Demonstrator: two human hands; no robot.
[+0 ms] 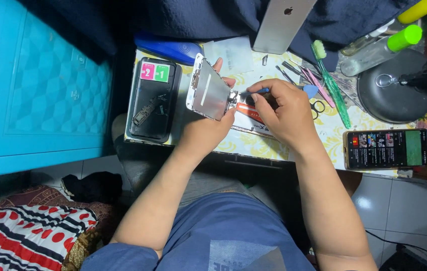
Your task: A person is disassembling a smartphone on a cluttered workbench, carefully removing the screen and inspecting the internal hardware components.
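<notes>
The left hand (208, 120) grips a flat, rectangular phone screen (208, 90) with a shiny metal back, fingers closed around its edges. The screen is tilted, its long axis running from upper left to lower right, above the counter (233, 143) with a yellow floral cover. The right hand (281, 110) pinches a thin tool (253, 92), its tip at the screen's lower end. Just left lies a black phone body (153, 100); right are a green toothbrush (331, 83) and a lit phone (385, 148).
</notes>
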